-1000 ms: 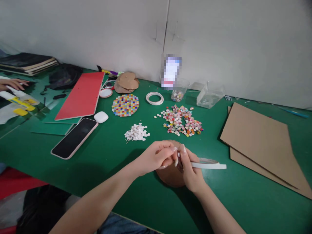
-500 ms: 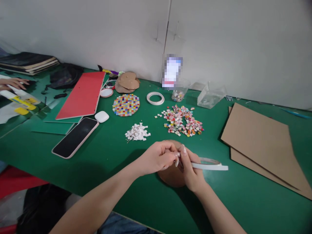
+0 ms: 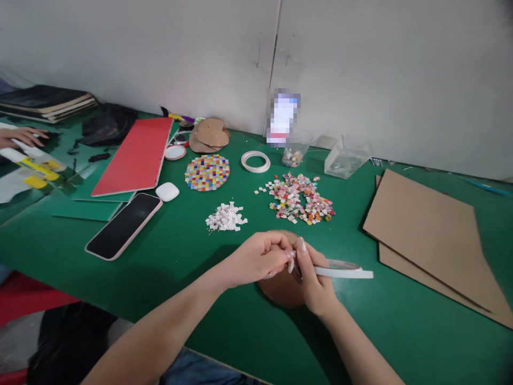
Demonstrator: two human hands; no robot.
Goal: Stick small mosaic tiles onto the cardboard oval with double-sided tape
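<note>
My right hand (image 3: 316, 283) is closed around a thin roll of white tape (image 3: 340, 272), which sticks out to the right of the fingers with a straight end. My left hand (image 3: 262, 259) meets it fingertip to fingertip in a pinch. A small pale curl, seemingly part of the tape, shows at the left fingertips, though the fingers partly cover it. Below both hands lies a round brown cardboard disc (image 3: 278, 286) on the green table. Beyond them are a pile of colourful small tiles (image 3: 300, 200) and a heap of white paper bits (image 3: 227, 217).
A mosaic-covered disc (image 3: 207, 172) and another tape roll (image 3: 255, 170) lie farther back. At left are a phone (image 3: 124, 227), a white case (image 3: 167, 192) and a red board (image 3: 134, 155). Cardboard sheets (image 3: 425, 224) lie right, clear containers (image 3: 347, 160) behind. Another person's hand (image 3: 24, 137) is far left.
Both hands stay almost in place. The tape roll's protruding end has shifted very slightly left and up.
</note>
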